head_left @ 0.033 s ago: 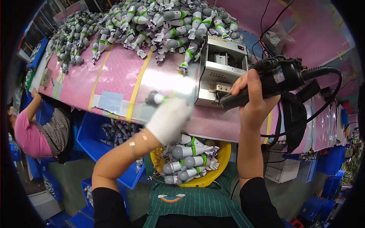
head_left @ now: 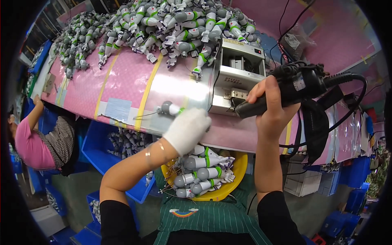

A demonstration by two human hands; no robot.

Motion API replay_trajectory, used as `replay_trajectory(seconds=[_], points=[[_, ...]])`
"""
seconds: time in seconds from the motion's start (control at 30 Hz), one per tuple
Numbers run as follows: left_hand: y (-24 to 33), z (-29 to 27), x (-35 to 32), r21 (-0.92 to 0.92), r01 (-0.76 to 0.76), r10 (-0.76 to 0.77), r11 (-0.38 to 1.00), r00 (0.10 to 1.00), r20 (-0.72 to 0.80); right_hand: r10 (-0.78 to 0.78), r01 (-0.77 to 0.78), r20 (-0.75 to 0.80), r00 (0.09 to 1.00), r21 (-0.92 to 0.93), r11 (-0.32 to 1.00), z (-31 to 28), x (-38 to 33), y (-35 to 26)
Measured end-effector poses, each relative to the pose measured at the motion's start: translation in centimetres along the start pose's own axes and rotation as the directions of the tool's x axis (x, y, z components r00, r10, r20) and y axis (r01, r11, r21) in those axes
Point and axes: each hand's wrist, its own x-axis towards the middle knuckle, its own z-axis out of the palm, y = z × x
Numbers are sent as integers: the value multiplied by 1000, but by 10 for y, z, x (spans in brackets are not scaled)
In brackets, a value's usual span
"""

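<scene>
My left hand (head_left: 188,131), in a white glove, is closed around a toy arm (head_left: 167,108) just above the near edge of the table. The toy arm has a grey ball end, a white body and a green band; thin wires stick out to its left, and its other end is hidden in the glove. My bare right hand (head_left: 275,107) grips a black corded electric screwdriver (head_left: 290,86). The front end of the screwdriver is at the metal block of a silver screw feeder (head_left: 228,78); its tip cannot be made out.
A large heap of toy arms (head_left: 175,30) covers the far side of the pink table (head_left: 87,96). Below the near edge are a yellow basin (head_left: 241,179) and a blue bin (head_left: 98,157) of parts. The black cord (head_left: 363,96) loops at right. Another person (head_left: 38,139) works at left.
My left hand has moved slightly right and down with the toy arm, which shows less blurred. My right hand and the screwdriver have hardly moved.
</scene>
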Motion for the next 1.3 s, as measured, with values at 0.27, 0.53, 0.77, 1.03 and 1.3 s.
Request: replay_trajectory(seconds=[0.27,0.53,0.77,1.03,1.3], points=[[-33,-35,-10,157,37,-4,987,978,-208,92,-95,52,994,62,994,-15,-26,1],[1,15,-24,-130,116,-135,985,979,-154,177,-189,100,979,128,974,4,-42,10],[8,18,-18,-162,124,-150,979,977,-155,173,-178,61,983,94,980,8,-44,19],[18,14,-2,-225,56,-138,973,919,-369,164,-171,74,984,97,980,15,-46,12],[20,21,1,-439,37,-248,898,867,-433,85,-111,138,987,189,976,16,-38,-9]])
